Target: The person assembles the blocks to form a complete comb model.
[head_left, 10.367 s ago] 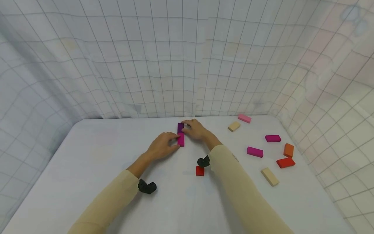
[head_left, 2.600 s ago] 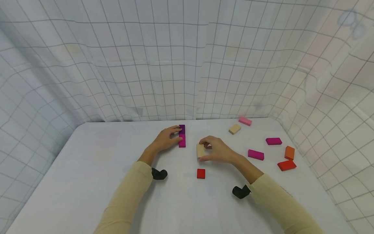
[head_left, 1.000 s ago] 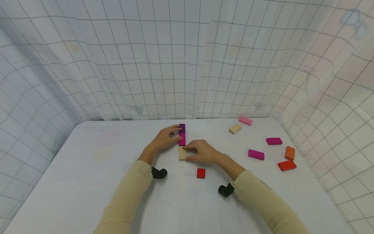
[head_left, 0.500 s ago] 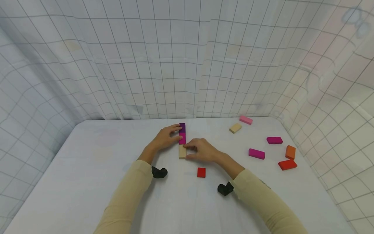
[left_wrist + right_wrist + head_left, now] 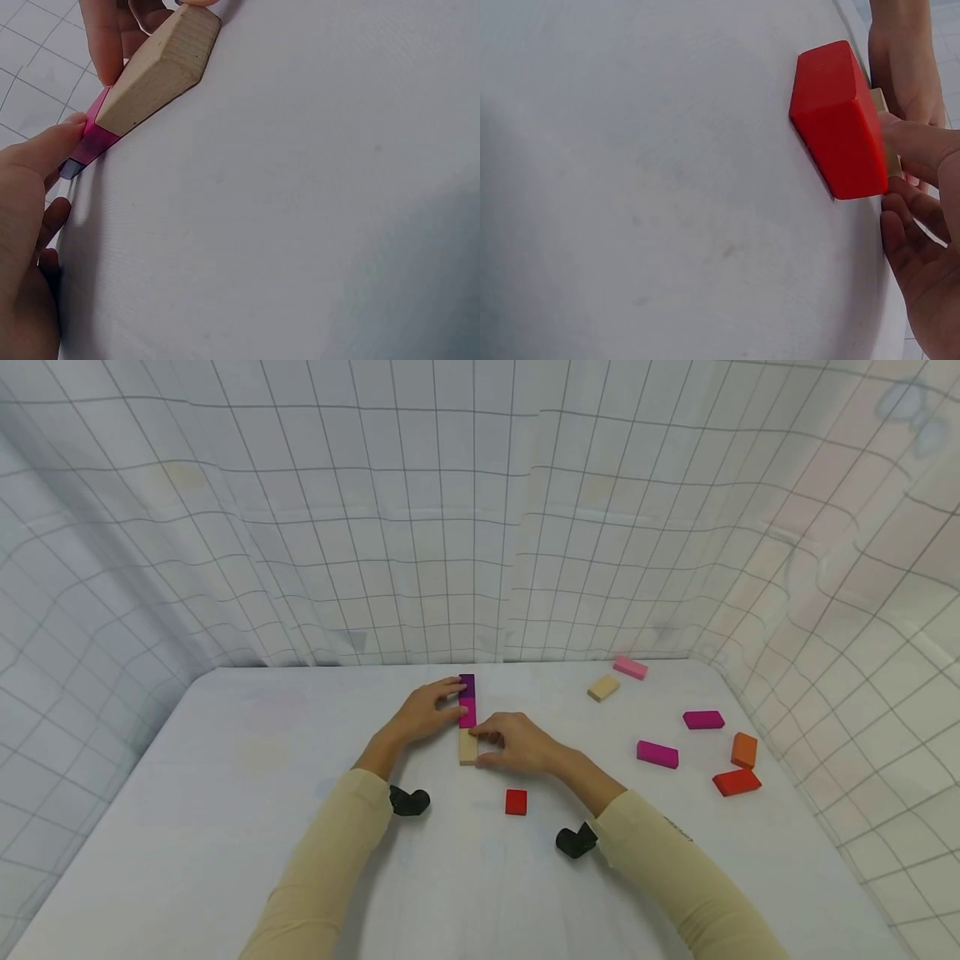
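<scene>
A beige wooden block (image 5: 467,748) lies flat on the surface (image 5: 225,793), end to end with a magenta block (image 5: 470,717) and a purple block (image 5: 468,683), the row reaching toward the middle of the far edge. The right hand (image 5: 517,743) comes from the near right, finger and thumb pinching the beige block lengthwise. The left hand (image 5: 422,708), fingers spread, rests index on purple, thumb on magenta. A red block (image 5: 516,802) sits nearer the near edge; a pink block (image 5: 630,667) lies at the far edge, toward the right corner.

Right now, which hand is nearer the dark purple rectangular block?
Left hand: touching the purple block; right hand farther, to its near right, holding the pale wooden rectangular block.
</scene>
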`<state>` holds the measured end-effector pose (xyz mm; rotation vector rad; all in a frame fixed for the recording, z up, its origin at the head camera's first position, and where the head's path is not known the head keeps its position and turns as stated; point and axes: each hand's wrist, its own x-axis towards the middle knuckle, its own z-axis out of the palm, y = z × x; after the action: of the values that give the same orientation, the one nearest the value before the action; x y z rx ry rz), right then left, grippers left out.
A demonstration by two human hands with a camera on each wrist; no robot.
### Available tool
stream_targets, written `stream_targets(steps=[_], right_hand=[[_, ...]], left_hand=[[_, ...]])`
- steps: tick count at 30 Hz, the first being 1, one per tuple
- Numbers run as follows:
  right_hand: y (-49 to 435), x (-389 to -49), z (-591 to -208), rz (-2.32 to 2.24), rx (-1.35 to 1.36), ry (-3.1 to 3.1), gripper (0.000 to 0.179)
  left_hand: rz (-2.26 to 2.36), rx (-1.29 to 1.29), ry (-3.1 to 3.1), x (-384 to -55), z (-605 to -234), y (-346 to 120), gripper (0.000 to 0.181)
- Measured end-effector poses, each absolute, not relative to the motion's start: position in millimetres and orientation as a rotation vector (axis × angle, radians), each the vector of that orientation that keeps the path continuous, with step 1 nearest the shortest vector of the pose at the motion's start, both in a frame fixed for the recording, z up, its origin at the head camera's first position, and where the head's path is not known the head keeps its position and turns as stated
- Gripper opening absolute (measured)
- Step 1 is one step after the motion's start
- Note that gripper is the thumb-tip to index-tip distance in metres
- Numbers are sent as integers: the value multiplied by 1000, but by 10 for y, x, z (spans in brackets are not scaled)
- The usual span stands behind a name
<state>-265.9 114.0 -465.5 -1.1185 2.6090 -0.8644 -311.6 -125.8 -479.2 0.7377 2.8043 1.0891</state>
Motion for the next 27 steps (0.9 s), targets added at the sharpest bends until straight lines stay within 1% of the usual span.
stream_targets(steps=[11, 17, 27], right_hand=[[1141, -2653, -4640, -834, -1078, 2590, 47], [1286, -2623, -4617, -854, -1086, 2619, 45], [1680, -2434, -4596, -891, -1077, 2592, 40]], left_hand=[[1055, 726, 2756, -3126, -4791, -1291, 56], [1047, 729, 2728, -3125, -4798, -1309, 61], [1005, 784, 2663, -3076, -4767, -1334, 85]])
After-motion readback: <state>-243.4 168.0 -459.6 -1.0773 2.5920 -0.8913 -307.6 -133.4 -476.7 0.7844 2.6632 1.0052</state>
